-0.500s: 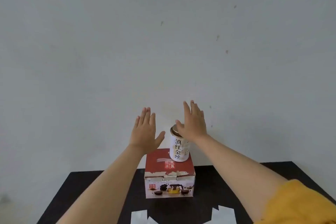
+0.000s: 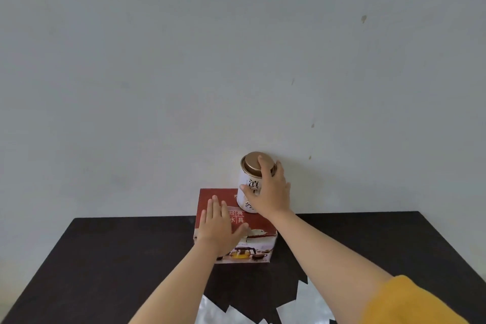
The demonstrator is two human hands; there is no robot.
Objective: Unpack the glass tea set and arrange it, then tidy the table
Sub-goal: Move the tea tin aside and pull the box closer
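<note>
**Head view — box + tin at far edge of table**

Head cam, looking fwd and down. Red-and-white tea set box [image 2: 238, 229] sits on the dark table [image 2: 105, 258], near the far edge, close to the pale wall [image 2: 184, 60]. Box long axis runs roughly away from the wearer toward the wall, skewed slightly left at the far end; printed front face w/ teapot picture faces the wearer. Lid flaps look closed, tape strip across the top.

Tea tin [image 2: 253, 181], white body w/ black characters, gold lid: stands on the box's far right corner, long axis near vertical, lid end up and tipped a little toward the camera. Whether its base sits flat on the box: cannot tell, hand covers it.

Right hand [image 2: 271, 192]: arm extended, yellow sleeve [image 2: 410, 302] pushed up near the elbow. Fingers wrap the tin's right side, one finger over the lid, thumb on the front label. Grasping the tin.

Left hand [image 2: 219, 229]: arm extended, palm down, fingers straight and together, thumb splayed right. Lies flat over the box top, holds nothing; contact likely but not certain.

Silvery torn sheet pieces [image 2: 223, 315] on near table edge, between the forearms.
</note>
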